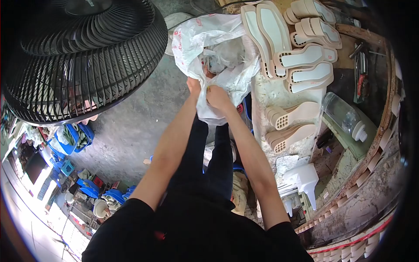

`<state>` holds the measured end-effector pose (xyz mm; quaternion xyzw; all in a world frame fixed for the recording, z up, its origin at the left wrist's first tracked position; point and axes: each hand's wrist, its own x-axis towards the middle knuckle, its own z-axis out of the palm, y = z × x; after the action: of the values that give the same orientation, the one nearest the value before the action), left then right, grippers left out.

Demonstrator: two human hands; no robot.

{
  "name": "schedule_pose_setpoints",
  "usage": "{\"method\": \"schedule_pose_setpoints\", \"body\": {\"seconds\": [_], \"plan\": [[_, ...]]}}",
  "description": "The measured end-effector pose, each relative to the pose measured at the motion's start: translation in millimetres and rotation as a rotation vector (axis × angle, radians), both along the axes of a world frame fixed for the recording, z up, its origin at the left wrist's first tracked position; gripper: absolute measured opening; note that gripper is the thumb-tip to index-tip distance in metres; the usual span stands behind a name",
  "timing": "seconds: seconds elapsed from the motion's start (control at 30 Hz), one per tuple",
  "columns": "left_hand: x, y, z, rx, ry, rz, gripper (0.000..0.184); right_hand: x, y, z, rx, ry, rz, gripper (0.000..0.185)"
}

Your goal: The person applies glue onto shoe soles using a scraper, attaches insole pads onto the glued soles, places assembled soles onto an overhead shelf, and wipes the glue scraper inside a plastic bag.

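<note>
A white plastic bag (192, 41) with red print stands open before me, with crumpled clear plastic inside. My left hand (194, 85) is at the bag's near left rim, its fingers mostly hidden by the plastic. Inside the near right part of the opening is my right hand (217, 97), its fingers curled on the bag's rim. Just right of the bag, pale sandal soles (273, 26) lie in pairs on a worktable (266, 91).
A large black fan (87, 61) fills the upper left. Wedge soles (292, 114), a clear bottle (342, 115) and a white nozzled container (302, 177) are on the right. Blue baskets (78, 137) stand on the floor at left.
</note>
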<state>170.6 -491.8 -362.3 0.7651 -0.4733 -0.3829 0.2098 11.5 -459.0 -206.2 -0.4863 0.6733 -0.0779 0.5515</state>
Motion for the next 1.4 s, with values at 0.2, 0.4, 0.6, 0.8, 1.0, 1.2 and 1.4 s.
{"method": "schedule_pose_setpoints", "body": {"seconds": [0.2, 0.4, 0.6, 0.8, 1.0, 1.2, 1.4], "plan": [[-15.2, 11.4, 8.9, -0.136, 0.032, -0.020, 0.043, 1.6, -1.1, -25.1, 0.100, -0.139, -0.017, 0.037], [6.5, -20.1, 28.2, -0.099, -0.182, -0.736, 0.062, 23.3, 10.3, -30.2, -0.156, -0.175, -0.145, 0.038], [17.0, -19.9, 28.3, -0.026, 0.106, -0.503, 0.057, 31.6, 5.5, -13.1, -0.058, -0.136, -0.218, 0.041], [30.5, -24.3, -6.8, 0.060, 0.099, -0.426, 0.053, 19.6, 6.2, 1.2, 0.031, -0.228, -0.306, 0.045], [27.7, 9.2, -18.3, 0.148, 0.073, -0.358, 0.050, 11.4, 3.2, 21.4, -0.017, -0.067, -0.135, 0.049], [-4.4, 32.1, -19.1, 0.198, 0.062, -0.295, 0.047, 16.8, 25.9, 35.2, -0.053, 0.097, -0.077, 0.045], [-27.2, -7.7, 80.6, -0.002, -0.047, -0.030, 0.040, 3.8, 15.2, 10.0, 0.088, -0.105, -0.063, 0.041]]}}
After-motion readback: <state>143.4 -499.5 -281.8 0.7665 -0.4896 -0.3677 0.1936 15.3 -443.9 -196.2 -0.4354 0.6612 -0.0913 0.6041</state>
